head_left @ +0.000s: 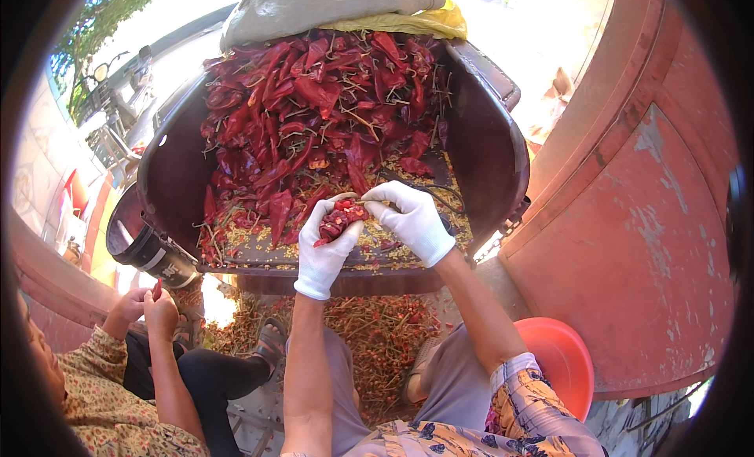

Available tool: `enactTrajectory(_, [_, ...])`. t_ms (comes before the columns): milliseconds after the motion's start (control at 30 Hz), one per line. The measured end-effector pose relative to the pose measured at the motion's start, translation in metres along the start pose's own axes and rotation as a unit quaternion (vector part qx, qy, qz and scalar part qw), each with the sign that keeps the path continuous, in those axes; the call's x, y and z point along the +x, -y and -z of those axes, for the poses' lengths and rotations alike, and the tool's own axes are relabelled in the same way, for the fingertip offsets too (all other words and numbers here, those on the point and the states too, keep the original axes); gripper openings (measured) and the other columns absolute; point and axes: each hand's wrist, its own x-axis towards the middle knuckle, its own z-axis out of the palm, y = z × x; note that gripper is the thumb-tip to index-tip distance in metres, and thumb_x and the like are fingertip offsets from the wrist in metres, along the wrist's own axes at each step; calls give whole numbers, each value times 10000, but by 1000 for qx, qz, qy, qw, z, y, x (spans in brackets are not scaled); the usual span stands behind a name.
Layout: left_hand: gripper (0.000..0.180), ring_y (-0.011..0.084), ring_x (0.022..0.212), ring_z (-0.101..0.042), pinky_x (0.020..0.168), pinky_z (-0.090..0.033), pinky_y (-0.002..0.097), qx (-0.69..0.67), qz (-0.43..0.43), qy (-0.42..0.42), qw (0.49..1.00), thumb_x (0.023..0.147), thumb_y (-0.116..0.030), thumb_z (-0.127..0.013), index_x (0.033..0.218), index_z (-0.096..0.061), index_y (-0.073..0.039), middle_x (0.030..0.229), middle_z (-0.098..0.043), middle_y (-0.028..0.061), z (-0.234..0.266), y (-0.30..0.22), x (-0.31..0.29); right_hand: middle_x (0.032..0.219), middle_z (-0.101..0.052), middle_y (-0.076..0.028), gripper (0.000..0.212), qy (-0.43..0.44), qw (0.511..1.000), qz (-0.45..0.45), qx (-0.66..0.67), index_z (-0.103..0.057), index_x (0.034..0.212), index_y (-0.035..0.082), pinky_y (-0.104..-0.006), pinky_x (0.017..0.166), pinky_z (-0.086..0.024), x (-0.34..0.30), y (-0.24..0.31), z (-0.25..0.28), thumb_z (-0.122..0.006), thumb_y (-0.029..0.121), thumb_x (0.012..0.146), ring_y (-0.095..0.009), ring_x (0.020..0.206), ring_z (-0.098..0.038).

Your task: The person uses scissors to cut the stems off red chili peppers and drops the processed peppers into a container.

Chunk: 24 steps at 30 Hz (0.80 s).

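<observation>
Both my hands wear white gloves and meet over the near part of a dark red cart bed. My left hand is closed around a crumpled dried red chili pepper; whether it is one pepper or a few, I cannot tell. Thumb and fingers of my right hand are pinched at the pepper's upper end, where a thin pale stem shows. Beyond my hands rises a large heap of dried red chili peppers with stems sticking out. Yellow seeds lie scattered on the bed's floor around them.
Stems and red scraps cover the ground between my legs. An orange-red basin stands at my right, below a worn red metal panel. At left, another person's hands hold a red pepper near a black bucket.
</observation>
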Motion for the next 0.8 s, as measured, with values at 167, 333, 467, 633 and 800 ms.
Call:
enactTrajectory(167, [329, 62, 813, -581, 710, -505, 223, -43, 38, -10, 998, 799, -27, -728, 1086, -569, -22, 966, -606, 30, -13, 5, -4, 844, -641, 7, 98, -47, 991, -61, 114, -661, 974, 24, -203, 601, -461, -5, 15, 0, -660, 51, 879, -37, 681, -555])
enactTrajectory(333, [299, 92, 669, -610, 590, -492, 226, -120, 55, -12, 991, 812, -23, -693, 1081, -563, -37, 839, -648, 35, -25, -15, -8, 796, -629, -9, 95, -23, 956, -119, 266, -605, 974, 29, -177, 446, -331, -5, 20, -2, -595, 119, 945, -2, 517, -438])
enactTrajectory(467, [207, 112, 642, -613, 575, -491, 256, -173, 122, 45, 976, 801, -42, -684, 984, -589, -41, 817, -652, 50, -8, -17, -10, 748, -595, 0, 91, 19, 918, -178, 354, -572, 951, 38, -194, 399, -281, -6, 25, 2, -565, 128, 962, -12, 462, -394])
enactTrajectory(633, [189, 120, 595, -586, 545, -449, 247, -260, 137, 65, 954, 786, -61, -677, 954, -592, -45, 786, -645, 49, 2, -15, -16, 659, -522, 23, 90, 93, 811, -262, 515, -549, 972, 56, -201, 366, -229, -8, 26, 0, -508, 134, 989, -20, 404, -334])
enactTrajectory(800, [222, 122, 526, -503, 495, -429, 280, -328, 164, 87, 926, 777, -57, -616, 990, -560, -37, 719, -582, 47, 4, -12, -16, 639, -535, 29, 133, 174, 705, -250, 640, -567, 983, 66, -187, 365, -236, -9, 4, 1, -485, 168, 1002, -17, 392, -314])
